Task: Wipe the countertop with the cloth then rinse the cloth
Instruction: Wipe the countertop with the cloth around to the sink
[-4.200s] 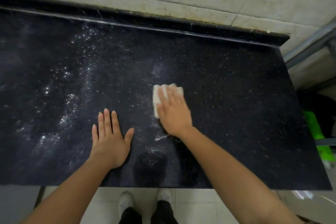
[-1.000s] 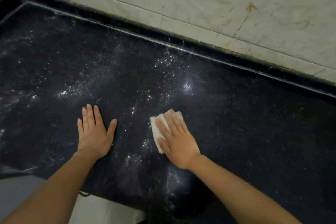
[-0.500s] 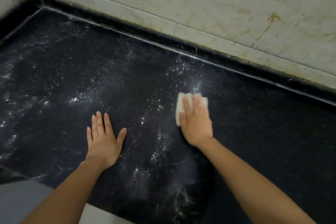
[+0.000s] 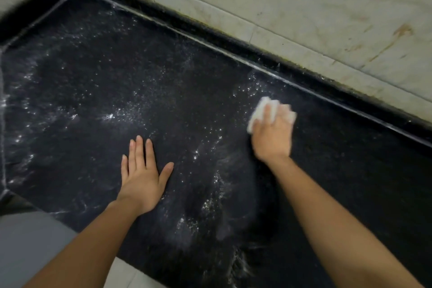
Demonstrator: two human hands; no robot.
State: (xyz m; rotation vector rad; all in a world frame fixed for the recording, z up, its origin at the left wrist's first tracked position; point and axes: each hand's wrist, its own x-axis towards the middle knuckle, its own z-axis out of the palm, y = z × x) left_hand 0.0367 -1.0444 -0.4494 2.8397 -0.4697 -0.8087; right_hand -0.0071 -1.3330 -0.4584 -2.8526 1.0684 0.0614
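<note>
Person's body in view: two arms. The left forearm (image 4: 88, 241) and right forearm (image 4: 339, 224) are bare from wrist to the lower edge of the view, as are the left hand (image 4: 142, 180) and right hand (image 4: 272, 138). Nails on the left hand are short and evenly trimmed; the right hand is motion-blurred, its nails not assessable.
</note>
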